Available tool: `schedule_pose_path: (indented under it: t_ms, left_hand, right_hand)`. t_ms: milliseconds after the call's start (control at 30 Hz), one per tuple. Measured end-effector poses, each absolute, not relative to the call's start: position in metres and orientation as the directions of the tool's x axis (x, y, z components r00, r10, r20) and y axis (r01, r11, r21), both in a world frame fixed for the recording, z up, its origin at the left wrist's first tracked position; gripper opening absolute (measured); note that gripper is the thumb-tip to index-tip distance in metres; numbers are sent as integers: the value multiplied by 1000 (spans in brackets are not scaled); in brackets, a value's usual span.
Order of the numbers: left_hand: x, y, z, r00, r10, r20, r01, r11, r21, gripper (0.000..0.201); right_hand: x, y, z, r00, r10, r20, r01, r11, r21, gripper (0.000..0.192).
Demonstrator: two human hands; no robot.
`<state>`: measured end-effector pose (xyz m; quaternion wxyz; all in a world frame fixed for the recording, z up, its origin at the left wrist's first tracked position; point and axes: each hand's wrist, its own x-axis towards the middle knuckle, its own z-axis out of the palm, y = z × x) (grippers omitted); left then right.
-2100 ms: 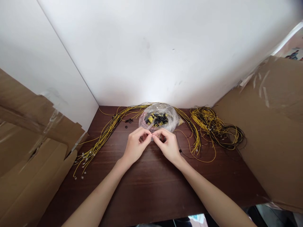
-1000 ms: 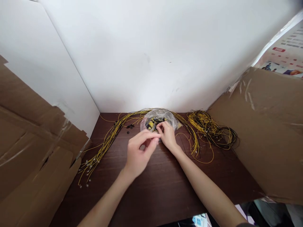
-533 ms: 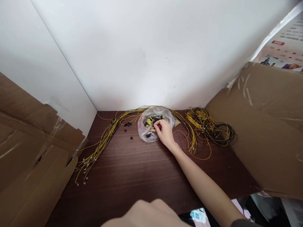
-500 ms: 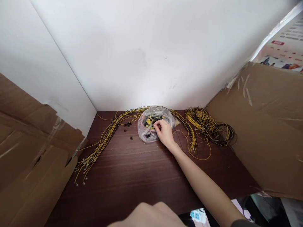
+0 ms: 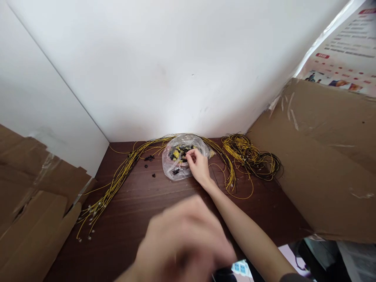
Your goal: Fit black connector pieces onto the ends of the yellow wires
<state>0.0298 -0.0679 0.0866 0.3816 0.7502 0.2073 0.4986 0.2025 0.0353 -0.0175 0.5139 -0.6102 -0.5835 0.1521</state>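
Pinched thumb to forefinger in the head view, the right hand [image 5: 200,168] dips into the clear bag [image 5: 169,169]; whether anything sits between its fingertips I cannot tell. Taking the bag as clock centre, the left hand [image 5: 179,235] is curled and blurred at six o'clock, its grip unreadable. Loose black pieces [image 5: 149,158] lie at nine, a wire coil [image 5: 239,147] at three. One yellow-and-black wire bundle [image 5: 125,168] arches behind, from eight to four.

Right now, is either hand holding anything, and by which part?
Can't tell. Right hand is pinched at the clear bag, but anything in its grip is too small to make out; left hand is blurred.
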Motion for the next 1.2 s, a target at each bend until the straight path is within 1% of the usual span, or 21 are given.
schedule_pose_path:
  t_ms: [33,100,167,233,300,367,433,500,533,600,667,733,800,867,1000,1100,1200]
  left_hand:
    - [36,-50,86,419,689,591,-57,-630,775,20]
    - [47,-9,72,395,743,541,119,-625,771,21]
    - [56,31,47,387,772,505,273,-619,737,20]
    - [62,60,21,474,753,456,398,-645,652,23]
    - [67,74,4,568,715,407,490,-691,531,25]
    - [72,74,-3,604,717,347,582,-695,423,25]
    - [78,69,-1,604,740,297,662,-673,329,21]
    - [81,64,5,603,749,272,707,-661,251,20]
    - [82,63,7,622,735,271,706,-675,213,20]
    - [81,64,11,687,672,275,659,-736,151,19]
    - [78,68,13,746,606,276,599,-792,122,16]
    - [75,72,11,754,590,290,578,-805,136,13]
    - [71,75,6,721,609,332,580,-792,192,13]
    - [68,76,1,668,635,387,565,-772,291,14]
    - [60,74,-6,550,691,470,481,-722,498,15]
    - [54,71,-8,467,720,513,421,-691,588,15]
    - [50,67,-10,419,743,522,361,-663,656,14]
  right_hand:
    - [202,35,-17,296,866,403,522,207,-827,9]
    - [202,34,-17,333,858,390,472,207,-857,10]
    - [202,35,-18,369,848,380,431,206,-879,10]
    - [202,36,-19,409,836,365,386,204,-900,11]
    - [203,37,-21,437,829,349,347,203,-916,11]
    - [205,39,-23,437,834,337,320,206,-925,12]
    - [206,40,-24,426,842,331,311,208,-928,12]
    - [207,41,-24,427,841,333,319,205,-925,12]
    - [207,42,-24,430,838,335,324,203,-924,12]
    - [206,42,-24,431,836,339,331,203,-922,11]
    - [206,43,-23,423,839,343,332,209,-920,11]
    - [205,44,-24,420,840,343,330,211,-920,11]
    - [205,44,-24,423,840,339,325,208,-923,11]
    - [205,44,-24,424,844,329,311,205,-928,12]
    - [205,43,-24,410,854,321,286,214,-934,12]
    - [205,43,-24,398,861,318,282,215,-935,10]
    - [205,42,-23,388,864,320,307,206,-929,11]
